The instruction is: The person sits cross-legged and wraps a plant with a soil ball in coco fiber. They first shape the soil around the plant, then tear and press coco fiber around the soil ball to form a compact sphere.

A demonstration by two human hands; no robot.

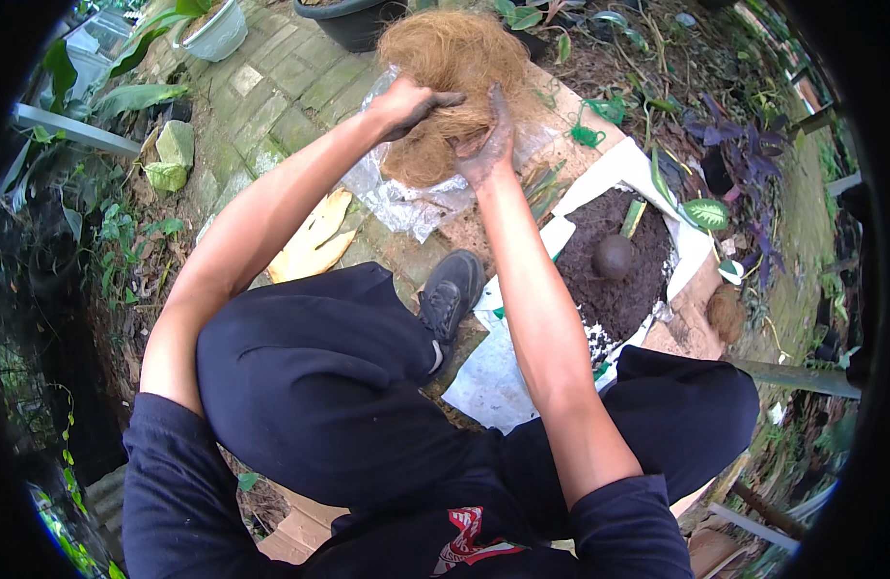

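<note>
A large tangle of brown coconut fibre (452,51) lies on a clear plastic bag (416,210). Soil darkens the fingers of both hands. My left hand (408,108) grips the fibre from the left, its index finger stretched across the strands. On the right side my right hand (492,148) holds the fibre with thumb and fingers apart, some fingertips hidden in it. A smaller clump hangs between and below the hands. To the right, dark soil (611,304) fills an opened white sack (607,163). On that soil sits a round ball of soil (612,258), with a green stem piece (633,218) beside it.
Green twine (588,135) lies on cardboard (560,87) at the upper right. A fibre-covered ball (726,313) rests right of the sack. A dry yellow leaf (314,239) lies on mossy paving (271,72). A black pot (351,25) and white pot (215,36) stand beyond.
</note>
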